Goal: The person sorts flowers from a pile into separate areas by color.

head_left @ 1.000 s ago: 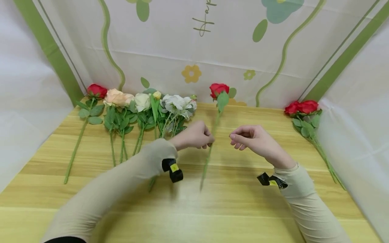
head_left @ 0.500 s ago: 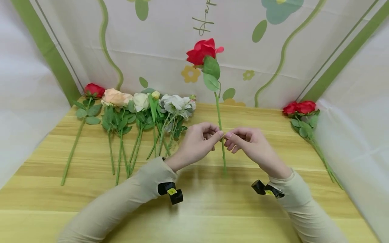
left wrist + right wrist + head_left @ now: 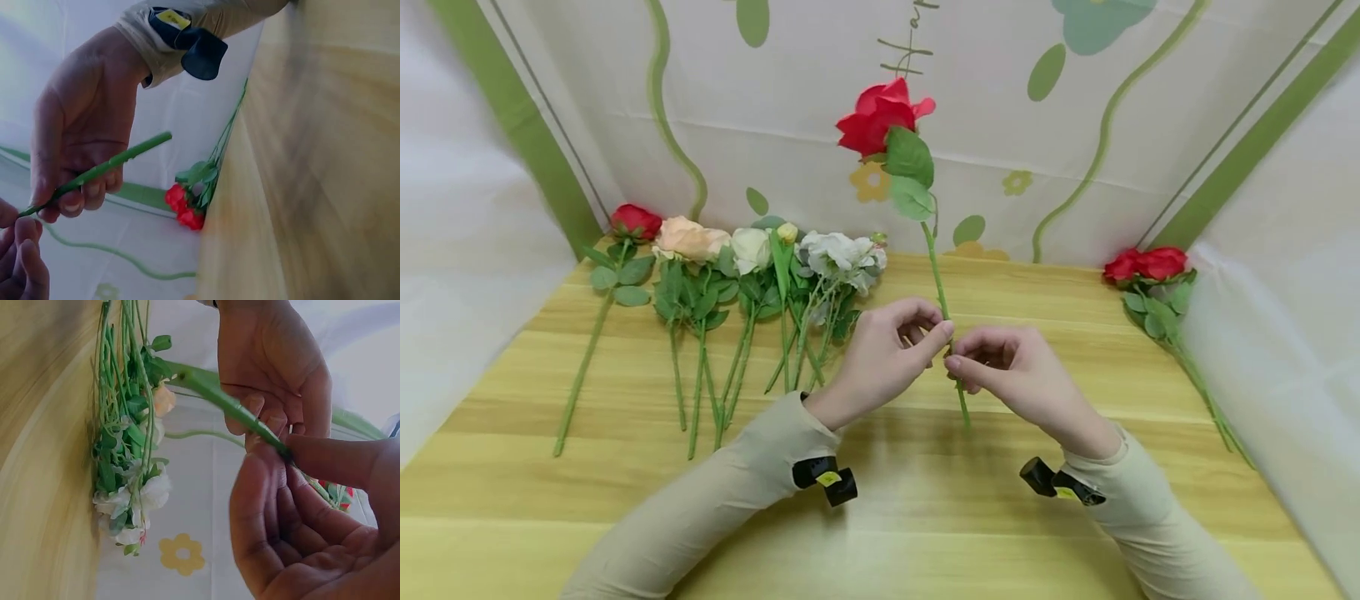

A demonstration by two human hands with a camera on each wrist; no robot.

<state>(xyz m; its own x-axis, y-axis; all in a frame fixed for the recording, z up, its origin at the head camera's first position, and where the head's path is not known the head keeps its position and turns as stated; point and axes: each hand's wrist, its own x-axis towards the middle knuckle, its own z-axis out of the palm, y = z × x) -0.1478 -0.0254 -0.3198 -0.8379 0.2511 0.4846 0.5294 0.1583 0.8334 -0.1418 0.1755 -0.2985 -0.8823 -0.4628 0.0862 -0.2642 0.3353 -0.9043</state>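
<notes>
wood table (image 3: 895, 542), left grip (image 3: 887, 350), right grip (image 3: 1028, 382), both pinching rose stem (image 3: 936, 271)

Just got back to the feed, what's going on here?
A person is holding up a single red rose over the wooden table with both hands. The left hand pinches the stem, and the right hand pinches it just below. The bloom is up and leans a little left; the stem's lower end is clear of the tabletop. A row of mixed flowers lies on the left, and two red roses lie on the far right.
</notes>
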